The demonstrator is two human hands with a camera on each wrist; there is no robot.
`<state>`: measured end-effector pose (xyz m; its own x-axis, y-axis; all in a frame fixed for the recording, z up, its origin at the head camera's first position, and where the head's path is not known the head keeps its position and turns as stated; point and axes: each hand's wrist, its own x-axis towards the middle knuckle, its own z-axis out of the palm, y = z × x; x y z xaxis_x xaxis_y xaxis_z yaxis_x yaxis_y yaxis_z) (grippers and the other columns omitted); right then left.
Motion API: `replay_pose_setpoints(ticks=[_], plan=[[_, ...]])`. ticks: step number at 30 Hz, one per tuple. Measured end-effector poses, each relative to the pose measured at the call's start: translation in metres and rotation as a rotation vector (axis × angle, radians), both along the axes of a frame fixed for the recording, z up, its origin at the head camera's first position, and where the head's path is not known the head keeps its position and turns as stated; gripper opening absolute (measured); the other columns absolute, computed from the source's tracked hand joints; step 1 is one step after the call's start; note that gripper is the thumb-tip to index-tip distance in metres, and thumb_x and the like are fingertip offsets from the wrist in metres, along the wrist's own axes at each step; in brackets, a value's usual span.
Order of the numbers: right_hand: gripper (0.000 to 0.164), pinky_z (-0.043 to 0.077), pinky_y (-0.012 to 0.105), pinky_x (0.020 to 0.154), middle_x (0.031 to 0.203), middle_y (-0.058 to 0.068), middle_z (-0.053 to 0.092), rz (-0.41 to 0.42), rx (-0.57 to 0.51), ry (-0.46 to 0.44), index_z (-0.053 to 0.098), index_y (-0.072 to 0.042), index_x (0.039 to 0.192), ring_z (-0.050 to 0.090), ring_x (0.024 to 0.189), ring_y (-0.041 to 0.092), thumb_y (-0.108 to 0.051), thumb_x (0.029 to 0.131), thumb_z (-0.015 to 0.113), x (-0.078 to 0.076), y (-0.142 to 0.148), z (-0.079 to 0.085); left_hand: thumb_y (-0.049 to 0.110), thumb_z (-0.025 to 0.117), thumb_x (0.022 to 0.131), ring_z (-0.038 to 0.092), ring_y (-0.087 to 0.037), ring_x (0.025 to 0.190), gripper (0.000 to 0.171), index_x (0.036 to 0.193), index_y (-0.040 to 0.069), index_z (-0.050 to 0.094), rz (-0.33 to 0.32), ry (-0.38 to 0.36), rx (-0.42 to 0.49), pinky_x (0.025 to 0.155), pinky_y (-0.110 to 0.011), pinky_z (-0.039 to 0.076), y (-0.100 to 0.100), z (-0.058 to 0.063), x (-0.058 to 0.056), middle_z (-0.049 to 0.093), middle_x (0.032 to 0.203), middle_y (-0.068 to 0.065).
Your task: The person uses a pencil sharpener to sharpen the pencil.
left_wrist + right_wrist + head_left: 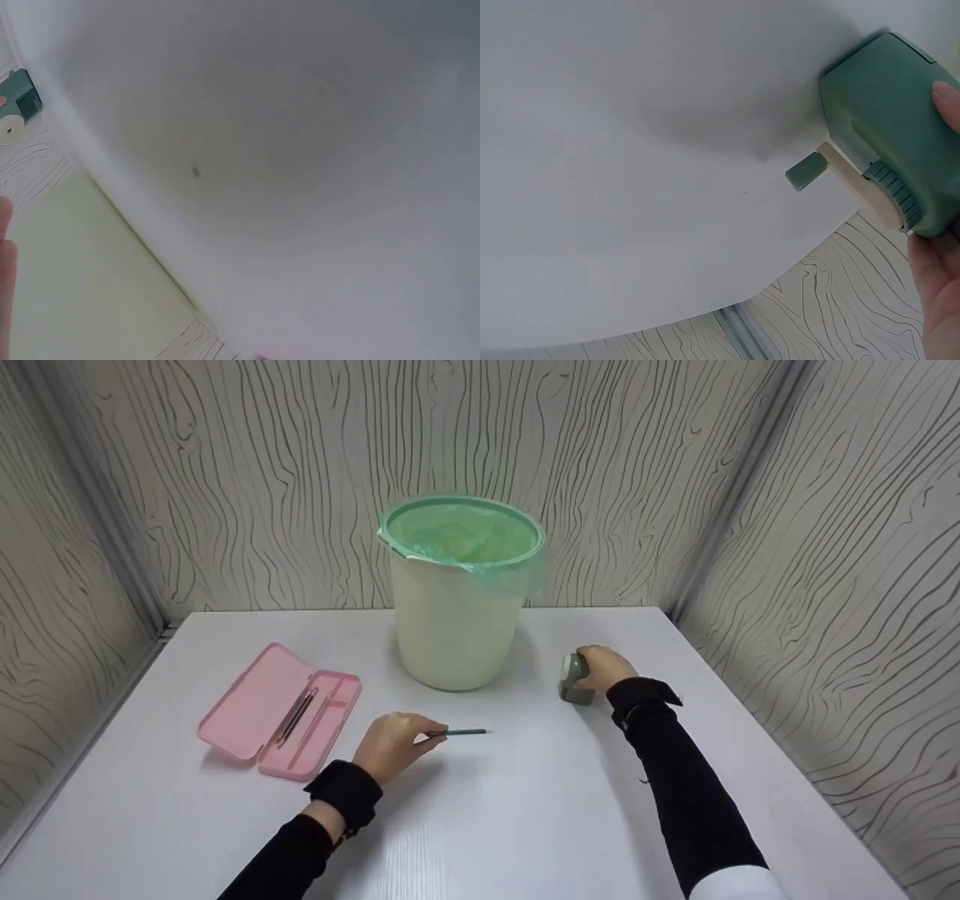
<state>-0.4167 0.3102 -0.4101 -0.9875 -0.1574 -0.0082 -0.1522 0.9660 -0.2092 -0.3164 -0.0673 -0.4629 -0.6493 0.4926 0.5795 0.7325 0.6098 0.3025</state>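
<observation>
In the head view my left hand (394, 746) pinches a dark teal pencil (466, 732) between thumb and fingers, above the white table. The pencil points right, and its rear part is hidden in the fingers. At the right my right hand (606, 666) grips a green crank pencil sharpener (576, 690) from above. The right wrist view shows the sharpener's beige crank arm (859, 187) and small green knob (806, 171). In the left wrist view the sharpener (21, 96) appears at the left edge, and only the tips of my left fingers (6, 277) show.
An open pink pencil case (251, 705) lies left of my left hand, with a few dark pencils (298, 716) inside. A pale bin (457, 622) lined with a green bag (465, 532) stands at the table's back. Wood-patterned panels (600, 472) enclose the white table (517, 825).
</observation>
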Motion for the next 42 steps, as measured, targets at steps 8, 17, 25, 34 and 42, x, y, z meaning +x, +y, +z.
replay_pose_setpoints(ticks=[8,17,25,34,42], plan=[[0.059,0.051,0.053,0.106,0.127,0.029,0.068,-0.004,0.001,0.016,0.06,0.01,0.131,0.065,0.119,0.043,-0.011,0.081,0.084,0.001,0.001,-0.001,0.01,0.081,0.085,0.077,-0.012,0.079,0.015,0.1,0.009,0.083,0.009,-0.019,-0.01,0.072,-0.028,0.061,-0.001,0.002,-0.001,0.082,0.087,-0.002],[0.055,0.055,0.051,0.099,0.12,0.024,0.072,0.055,0.078,0.076,0.064,0.007,0.126,0.069,0.111,0.04,-0.015,0.08,0.086,0.01,0.0,0.0,0.009,0.081,0.085,0.078,-0.013,0.08,0.014,0.1,0.009,0.083,0.026,-0.045,0.008,0.072,-0.029,0.061,-0.002,0.003,-0.002,0.082,0.088,-0.002],[0.056,0.056,0.049,0.096,0.118,0.02,0.073,0.154,0.094,0.12,0.066,0.005,0.124,0.07,0.108,0.036,-0.017,0.078,0.089,0.028,-0.013,0.007,0.008,0.082,0.084,0.077,-0.012,0.078,0.015,0.099,0.01,0.083,0.023,-0.021,0.022,0.071,-0.028,0.061,-0.007,-0.001,-0.004,0.081,0.086,-0.002],[0.053,0.059,0.044,0.091,0.112,0.015,0.076,0.315,0.094,0.144,0.069,0.002,0.12,0.072,0.101,0.03,-0.018,0.076,0.091,0.052,-0.04,0.015,0.008,0.081,0.085,0.077,-0.014,0.078,0.014,0.099,0.008,0.083,0.01,-0.041,0.035,0.071,-0.03,0.061,-0.008,0.002,-0.006,0.081,0.086,-0.004],[0.051,0.059,0.042,0.089,0.111,0.01,0.076,0.417,0.094,0.124,0.07,-0.002,0.118,0.071,0.098,0.025,-0.021,0.075,0.091,0.076,-0.068,0.016,0.008,0.082,0.085,0.078,-0.014,0.079,0.014,0.099,0.008,0.083,0.029,-0.052,0.018,0.072,-0.03,0.061,-0.007,0.004,-0.004,0.082,0.087,-0.004]])
